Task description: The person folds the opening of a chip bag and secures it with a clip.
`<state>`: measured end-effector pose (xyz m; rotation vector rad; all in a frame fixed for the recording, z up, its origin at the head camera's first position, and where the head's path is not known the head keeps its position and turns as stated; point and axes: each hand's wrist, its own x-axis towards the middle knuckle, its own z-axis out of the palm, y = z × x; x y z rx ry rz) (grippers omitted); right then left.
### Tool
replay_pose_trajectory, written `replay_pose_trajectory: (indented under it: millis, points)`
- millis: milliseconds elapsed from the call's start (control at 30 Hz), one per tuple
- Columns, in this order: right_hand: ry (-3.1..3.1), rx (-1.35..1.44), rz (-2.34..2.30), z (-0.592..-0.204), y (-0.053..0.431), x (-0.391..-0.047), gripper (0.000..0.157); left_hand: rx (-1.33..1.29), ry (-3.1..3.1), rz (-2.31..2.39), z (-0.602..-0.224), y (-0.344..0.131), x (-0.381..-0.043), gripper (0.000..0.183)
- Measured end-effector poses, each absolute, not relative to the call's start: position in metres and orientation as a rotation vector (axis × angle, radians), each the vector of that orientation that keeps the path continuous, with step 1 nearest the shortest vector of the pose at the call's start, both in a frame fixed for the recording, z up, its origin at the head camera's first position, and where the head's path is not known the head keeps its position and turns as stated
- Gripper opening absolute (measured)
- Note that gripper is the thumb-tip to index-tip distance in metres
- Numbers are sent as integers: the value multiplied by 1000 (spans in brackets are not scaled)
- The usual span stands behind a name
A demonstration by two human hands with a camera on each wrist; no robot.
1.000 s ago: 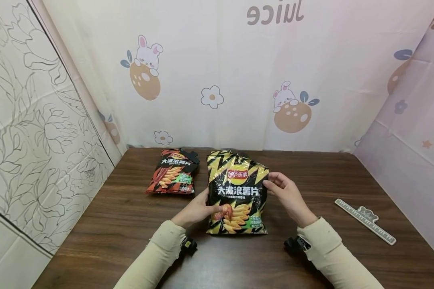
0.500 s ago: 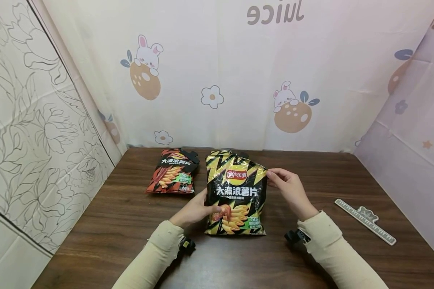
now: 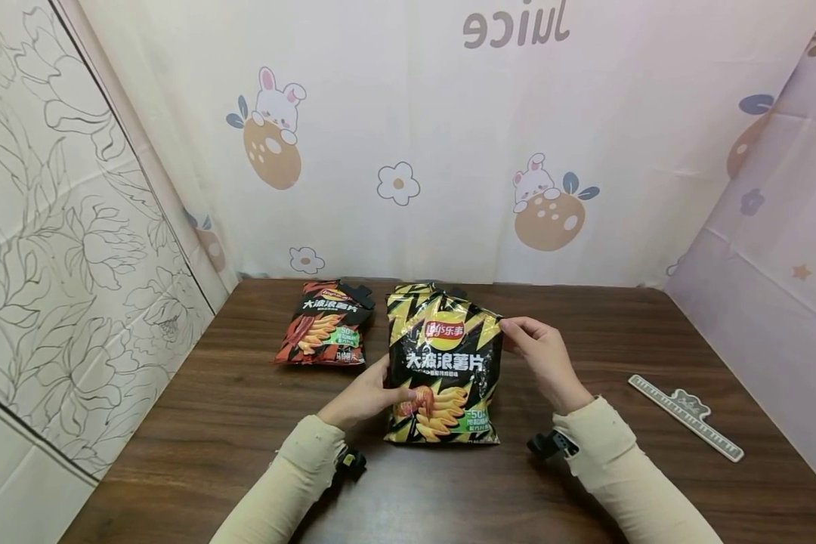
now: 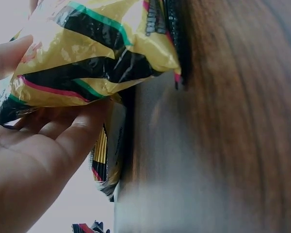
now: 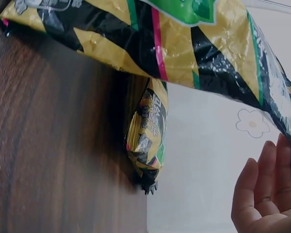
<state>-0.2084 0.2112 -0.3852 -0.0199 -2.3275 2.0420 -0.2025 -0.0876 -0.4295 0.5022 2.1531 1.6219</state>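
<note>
A black-and-yellow chip bag (image 3: 445, 355) stands nearly upright in the middle of the table, its printed front toward me. My left hand (image 3: 363, 393) grips its left side, thumb across the front and fingers behind; the left wrist view shows those fingers (image 4: 58, 128) under the bag's back. At the upper right corner, my right hand (image 3: 544, 359) pinches the edge between thumb and fingers. Behind this bag is a second yellow-and-black chip bag (image 5: 149, 128), mostly hidden from the head view, with a dark clip-like piece at its top end.
Back left on the table (image 3: 245, 423) lies a red-and-black chip bag (image 3: 323, 325), a black clip at its top corner. A long pale sealing clip (image 3: 687, 415) with a rounded grip lies at the right. A printed curtain (image 3: 408, 113) hangs along the back edge.
My right hand has slid up along the bag's right edge to its upper corner. The held bag has shifted slightly left; the left hand keeps its grip.
</note>
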Motion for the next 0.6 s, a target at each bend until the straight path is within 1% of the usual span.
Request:
replay_pose_trajectory:
  millis: [133,267,400,600]
  points:
    - [-2290,-49,2080,-385,209,-208,25,485,2178,1602,-430,-89,-203,89]
    - [-2257,-59,2094,-386,207,-209,19,469,2219,1588,-429,-91,-203,83]
    - [-2237,-66,2089,-387,205,-209,16,463,2248,1620,-426,-93,-203,73]
    - [-2185,-56,2109,-389,204,-209,15,407,2287,1762,-415,-94,-207,67]
